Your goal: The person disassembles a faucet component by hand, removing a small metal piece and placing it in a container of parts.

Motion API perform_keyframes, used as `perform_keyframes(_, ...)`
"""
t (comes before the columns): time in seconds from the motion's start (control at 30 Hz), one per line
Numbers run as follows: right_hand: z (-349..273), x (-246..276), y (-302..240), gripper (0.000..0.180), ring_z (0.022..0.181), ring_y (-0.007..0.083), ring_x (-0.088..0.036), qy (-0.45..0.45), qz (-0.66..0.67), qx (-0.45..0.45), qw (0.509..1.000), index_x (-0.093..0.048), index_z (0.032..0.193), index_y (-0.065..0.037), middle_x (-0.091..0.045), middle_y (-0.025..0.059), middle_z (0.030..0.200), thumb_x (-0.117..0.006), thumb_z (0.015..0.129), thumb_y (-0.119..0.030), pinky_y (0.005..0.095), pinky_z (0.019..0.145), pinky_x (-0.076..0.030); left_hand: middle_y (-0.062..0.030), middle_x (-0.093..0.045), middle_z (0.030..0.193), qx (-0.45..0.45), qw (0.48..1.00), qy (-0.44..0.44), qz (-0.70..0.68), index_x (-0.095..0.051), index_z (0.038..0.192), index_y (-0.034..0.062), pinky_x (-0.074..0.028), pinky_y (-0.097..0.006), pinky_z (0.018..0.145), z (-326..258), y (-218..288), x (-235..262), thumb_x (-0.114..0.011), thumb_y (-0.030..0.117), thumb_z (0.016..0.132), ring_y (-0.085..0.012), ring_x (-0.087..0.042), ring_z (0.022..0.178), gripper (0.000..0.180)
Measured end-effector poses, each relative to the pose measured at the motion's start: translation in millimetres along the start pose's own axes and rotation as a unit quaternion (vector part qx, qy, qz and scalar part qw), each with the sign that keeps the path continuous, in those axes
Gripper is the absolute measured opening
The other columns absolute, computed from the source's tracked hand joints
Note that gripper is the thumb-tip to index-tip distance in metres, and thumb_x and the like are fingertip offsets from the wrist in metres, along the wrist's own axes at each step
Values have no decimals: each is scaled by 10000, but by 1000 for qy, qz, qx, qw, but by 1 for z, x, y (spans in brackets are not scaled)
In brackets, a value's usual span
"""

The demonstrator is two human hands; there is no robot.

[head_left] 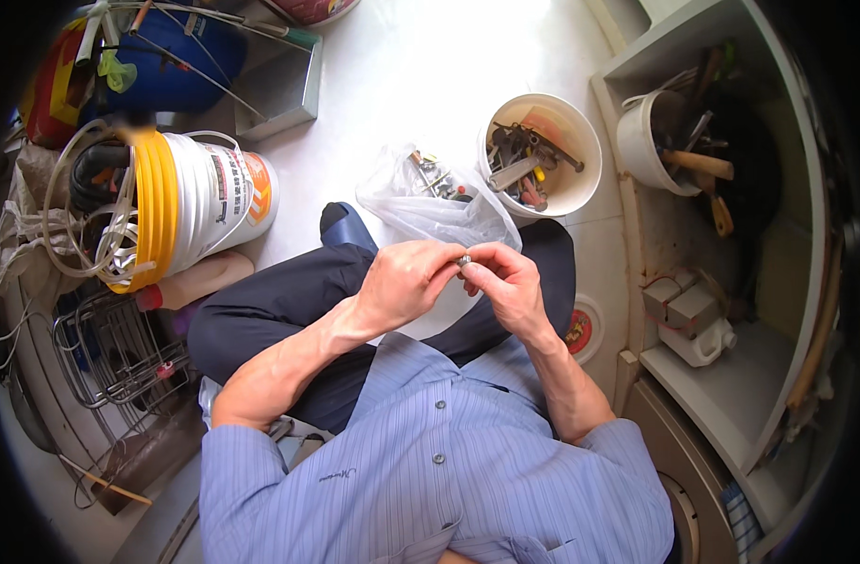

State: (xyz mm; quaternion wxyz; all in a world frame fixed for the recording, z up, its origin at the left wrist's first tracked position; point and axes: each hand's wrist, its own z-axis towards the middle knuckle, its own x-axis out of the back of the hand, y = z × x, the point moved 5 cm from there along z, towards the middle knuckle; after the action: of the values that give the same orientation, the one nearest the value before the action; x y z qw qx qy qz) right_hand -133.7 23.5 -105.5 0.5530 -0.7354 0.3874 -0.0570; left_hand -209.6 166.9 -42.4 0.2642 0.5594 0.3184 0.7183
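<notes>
My left hand [402, 282] and my right hand [507, 284] meet above my lap, each with fingers pinched on one small metal piece [464, 260]. It looks silvery and roundish, but it is too small and too covered by fingertips to tell its kind. Just beyond the hands, a clear plastic bag [416, 218] lies open on the floor with small metal hardware in it. Right of the bag stands a white bucket [588, 155] holding several metal tools and fittings, some with a yellow or red part.
At the left a white and yellow bucket [199, 193] lies tipped with hoses in it, beside a plastic bottle [204, 280] and a wire rack [105, 352]. On the right, a shelf unit [707, 376] holds a small tool bucket [637, 141]. A metal box [293, 99] stands at the back.
</notes>
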Motion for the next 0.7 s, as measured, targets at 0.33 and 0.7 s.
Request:
perform_keyframes(0.33,4,12,6,183,748,125,-646,9,129,-2,992,-655,1109,33,-699,84,890,-651,986,-101,270,693,-538,-74,-737,952,305,900,-2,-311,-683,1056,-31,-554,-257,735,-19,-18,-12,-635,21,959,-107,-672,820,120)
perform_keyframes(0.7,-5,-7,20,147,749,87,-623,-44,-38,-47,997,-668,1073,18,-678,27,851,-669,960,-75,242,690,-515,-238,-718,974,384,889,-234,90,-731,979,51,-548,-523,828,-112,-182,-135,-630,236,841,-432,-693,935,253)
